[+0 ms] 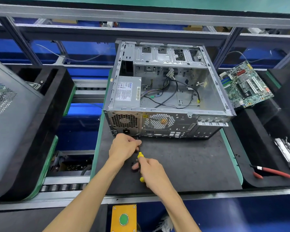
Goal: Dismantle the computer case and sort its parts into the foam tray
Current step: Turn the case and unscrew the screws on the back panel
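My right hand (151, 171), in the lower middle of the frame, has its fingers curled around the yellow-and-black handle of the screwdriver (140, 155); the yellow butt shows below my palm and a yellow collar above it. The shaft runs up the frame toward my left hand (125, 146), whose fingertips are pinched together round the upper end of the shaft, right where it meets the lower rear edge of the computer case (167, 91). The tip itself is hidden behind those fingers, so I cannot tell what it sits in.

The case lies just above my left hand, side panel off and open upward, its perforated rear panel facing me. My pinching fingers touch it under the power socket, below the power supply (126, 92) in the case's left half. Loose cables (171, 91) trail over the bare metal floor to the right of it.

The case stands on a dark mat (182, 164) with a green border. At the right of the frame a motherboard (245, 85) leans in the black foam tray (261, 148), and red-handled pliers (273, 172) lie lower down near the right edge. At the left edge sits a grey panel (12, 114) on another black tray.
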`<state>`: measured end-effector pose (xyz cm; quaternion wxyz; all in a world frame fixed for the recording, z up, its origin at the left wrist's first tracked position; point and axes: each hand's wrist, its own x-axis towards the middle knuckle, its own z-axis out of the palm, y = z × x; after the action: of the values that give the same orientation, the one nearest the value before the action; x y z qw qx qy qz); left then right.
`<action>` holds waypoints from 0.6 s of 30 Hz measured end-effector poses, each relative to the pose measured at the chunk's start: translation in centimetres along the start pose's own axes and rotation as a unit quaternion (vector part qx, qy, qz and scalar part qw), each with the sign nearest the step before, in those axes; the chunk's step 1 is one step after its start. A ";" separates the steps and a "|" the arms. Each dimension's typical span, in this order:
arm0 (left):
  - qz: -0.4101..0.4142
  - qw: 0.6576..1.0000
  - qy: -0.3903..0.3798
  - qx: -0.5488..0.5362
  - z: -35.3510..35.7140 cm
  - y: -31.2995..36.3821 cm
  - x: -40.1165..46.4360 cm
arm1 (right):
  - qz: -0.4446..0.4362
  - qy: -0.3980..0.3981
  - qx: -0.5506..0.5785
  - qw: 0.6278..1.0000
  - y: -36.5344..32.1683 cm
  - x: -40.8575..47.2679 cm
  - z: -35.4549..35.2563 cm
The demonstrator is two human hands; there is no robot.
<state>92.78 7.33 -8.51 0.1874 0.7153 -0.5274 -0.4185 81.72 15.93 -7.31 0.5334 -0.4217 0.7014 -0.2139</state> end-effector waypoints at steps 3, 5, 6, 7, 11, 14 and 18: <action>0.013 1.000 0.005 -0.002 0.2 -0.2 -0.3 | 0.002 -0.026 0.028 0.999 0.0 -0.2 -0.2; 0.019 1.000 -0.001 -0.011 0.2 -0.3 -0.3 | 0.001 -0.022 0.041 0.999 0.3 -0.2 -0.1; 0.020 1.000 -0.005 -0.017 0.2 -0.4 -0.3 | -0.002 -0.018 0.042 0.999 0.3 -0.3 -0.1; 0.020 1.000 -0.008 -0.023 0.1 -0.4 -0.3 | -0.005 -0.015 0.042 0.999 0.4 -0.3 0.0; 0.019 0.999 -0.019 -0.028 -0.1 -0.6 -0.2 | 0.000 -0.016 0.053 0.998 0.4 -0.5 0.0; 0.020 1.000 -0.016 -0.009 -0.1 -0.5 -0.1 | 0.008 -0.018 0.058 0.998 0.4 -0.5 -0.1; 0.025 1.000 -0.014 -0.004 -0.1 -0.5 0.0 | 0.015 -0.020 0.070 0.997 0.3 -0.4 -0.3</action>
<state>93.15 7.52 -8.79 0.1937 0.6953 -0.5458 -0.4256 81.39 16.38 -7.18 0.5785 -0.3770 0.6803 -0.2458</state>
